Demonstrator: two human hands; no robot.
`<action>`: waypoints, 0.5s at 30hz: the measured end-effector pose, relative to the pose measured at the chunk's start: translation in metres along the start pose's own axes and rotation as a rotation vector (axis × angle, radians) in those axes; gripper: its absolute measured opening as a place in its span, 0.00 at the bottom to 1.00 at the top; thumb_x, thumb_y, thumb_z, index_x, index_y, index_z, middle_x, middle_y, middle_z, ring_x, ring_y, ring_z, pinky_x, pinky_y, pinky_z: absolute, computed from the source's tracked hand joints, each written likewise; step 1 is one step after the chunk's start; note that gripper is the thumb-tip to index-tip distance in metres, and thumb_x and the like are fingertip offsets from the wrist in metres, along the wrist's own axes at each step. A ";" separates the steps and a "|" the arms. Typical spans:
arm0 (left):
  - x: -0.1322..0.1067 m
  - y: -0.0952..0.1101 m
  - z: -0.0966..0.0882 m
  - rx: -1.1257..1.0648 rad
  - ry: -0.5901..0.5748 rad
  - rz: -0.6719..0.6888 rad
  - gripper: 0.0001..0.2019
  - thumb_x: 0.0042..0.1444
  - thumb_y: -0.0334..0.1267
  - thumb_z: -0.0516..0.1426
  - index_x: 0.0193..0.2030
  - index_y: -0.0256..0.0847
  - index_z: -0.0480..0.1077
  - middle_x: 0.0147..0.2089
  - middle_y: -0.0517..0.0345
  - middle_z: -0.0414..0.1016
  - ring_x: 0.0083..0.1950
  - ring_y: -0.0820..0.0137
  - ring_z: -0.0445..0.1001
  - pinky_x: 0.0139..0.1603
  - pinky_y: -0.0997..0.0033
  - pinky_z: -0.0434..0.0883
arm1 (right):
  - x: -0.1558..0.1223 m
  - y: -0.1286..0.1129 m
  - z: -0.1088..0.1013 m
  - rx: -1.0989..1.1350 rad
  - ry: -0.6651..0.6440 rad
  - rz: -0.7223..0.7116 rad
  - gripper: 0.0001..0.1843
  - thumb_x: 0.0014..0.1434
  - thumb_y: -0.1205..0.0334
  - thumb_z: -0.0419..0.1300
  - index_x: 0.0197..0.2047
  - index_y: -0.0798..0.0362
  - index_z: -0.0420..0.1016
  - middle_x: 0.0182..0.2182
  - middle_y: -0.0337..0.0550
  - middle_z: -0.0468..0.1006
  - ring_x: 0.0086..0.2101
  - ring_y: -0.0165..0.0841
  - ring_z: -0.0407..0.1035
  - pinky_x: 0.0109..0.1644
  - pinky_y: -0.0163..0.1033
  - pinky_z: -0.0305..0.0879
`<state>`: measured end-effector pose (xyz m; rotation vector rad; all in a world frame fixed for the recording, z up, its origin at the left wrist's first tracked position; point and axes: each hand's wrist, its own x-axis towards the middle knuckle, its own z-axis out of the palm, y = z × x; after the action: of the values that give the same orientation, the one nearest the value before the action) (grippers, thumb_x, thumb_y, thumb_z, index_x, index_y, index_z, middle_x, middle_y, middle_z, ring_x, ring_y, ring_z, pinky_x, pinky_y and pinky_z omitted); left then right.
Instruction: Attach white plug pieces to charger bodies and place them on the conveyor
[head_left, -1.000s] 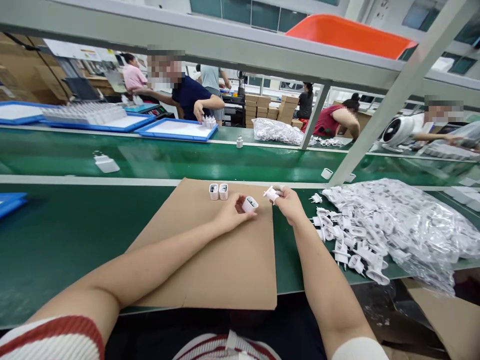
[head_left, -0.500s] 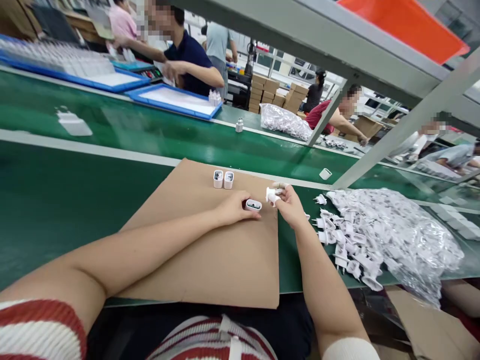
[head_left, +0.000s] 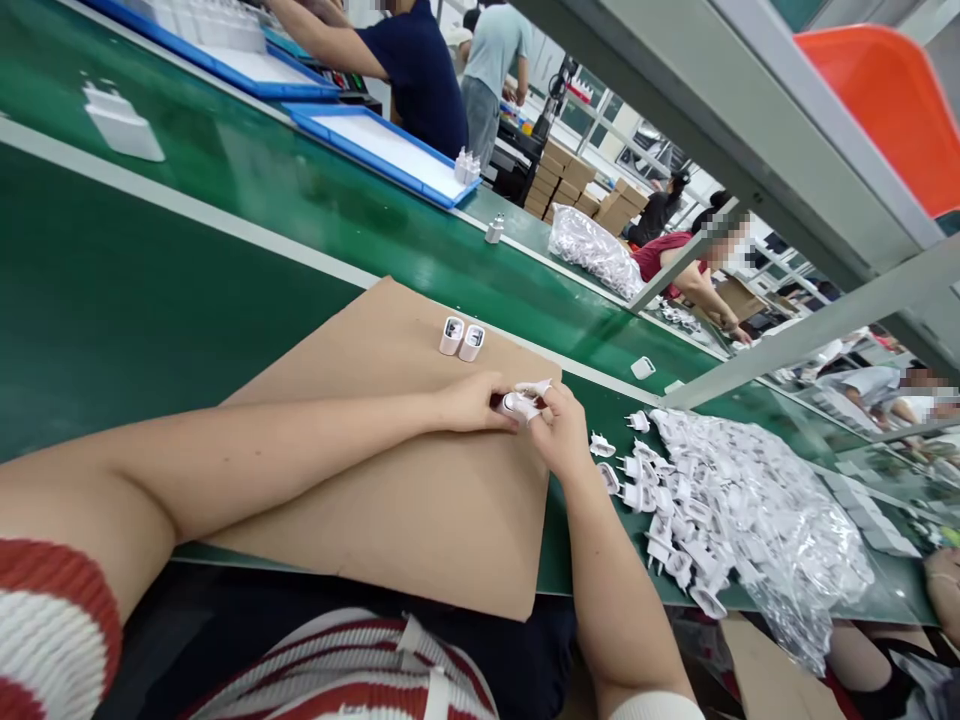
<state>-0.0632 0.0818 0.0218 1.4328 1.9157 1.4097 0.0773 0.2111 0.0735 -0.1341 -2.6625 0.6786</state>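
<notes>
Above a sheet of brown cardboard (head_left: pixel 420 500), my left hand (head_left: pixel 476 402) is closed around a white charger housing (head_left: pixel 510 403), largely covered by the fingers. My right hand (head_left: pixel 556 425) meets it from the right, its fingers pinching a white plug cover (head_left: pixel 529 405) against the housing's open end. White finger cots cover some of its fingertips. Whether the two parts are seated together I cannot tell. Farther back on the cardboard, two open white housings (head_left: pixel 461 340) stand upright side by side, dark parts showing inside.
Loose white plug covers (head_left: pixel 664 500) spill from a clear plastic bag (head_left: pixel 765 510) on the right. Behind the cardboard runs a green conveyor belt (head_left: pixel 300 240) carrying a white charger (head_left: pixel 122 122). A slanted metal post (head_left: pixel 810 320) rises at right. Co-workers sit across the line.
My right hand has brought the plug cover left onto the housing in my left hand. The view has tilted and shifted.
</notes>
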 end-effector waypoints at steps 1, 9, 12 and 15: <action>0.000 -0.001 0.000 0.001 -0.007 -0.001 0.16 0.47 0.54 0.69 0.32 0.43 0.80 0.29 0.58 0.71 0.30 0.66 0.70 0.29 0.68 0.63 | 0.000 0.000 0.000 -0.010 0.003 0.000 0.18 0.63 0.66 0.56 0.52 0.48 0.82 0.43 0.47 0.79 0.46 0.40 0.73 0.53 0.44 0.71; 0.000 -0.003 0.001 0.017 -0.007 -0.008 0.17 0.46 0.54 0.69 0.31 0.41 0.78 0.30 0.59 0.71 0.31 0.66 0.70 0.30 0.68 0.63 | 0.002 0.001 0.000 -0.078 -0.007 -0.027 0.20 0.58 0.70 0.55 0.49 0.50 0.82 0.42 0.48 0.79 0.45 0.40 0.72 0.51 0.43 0.70; 0.000 -0.002 0.001 0.031 -0.002 -0.036 0.18 0.45 0.54 0.69 0.30 0.40 0.77 0.30 0.59 0.70 0.31 0.67 0.70 0.31 0.68 0.62 | 0.004 0.003 0.001 -0.145 -0.015 -0.031 0.18 0.55 0.72 0.55 0.43 0.51 0.83 0.38 0.47 0.78 0.43 0.41 0.71 0.49 0.42 0.70; -0.001 -0.001 0.001 0.032 -0.010 -0.053 0.19 0.46 0.54 0.69 0.31 0.39 0.76 0.30 0.59 0.70 0.32 0.66 0.70 0.32 0.69 0.63 | 0.006 0.006 0.004 -0.164 -0.005 -0.027 0.17 0.51 0.74 0.56 0.38 0.51 0.83 0.36 0.46 0.77 0.41 0.40 0.71 0.46 0.41 0.69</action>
<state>-0.0629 0.0816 0.0206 1.3896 1.9639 1.3515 0.0701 0.2160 0.0692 -0.1406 -2.7177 0.4516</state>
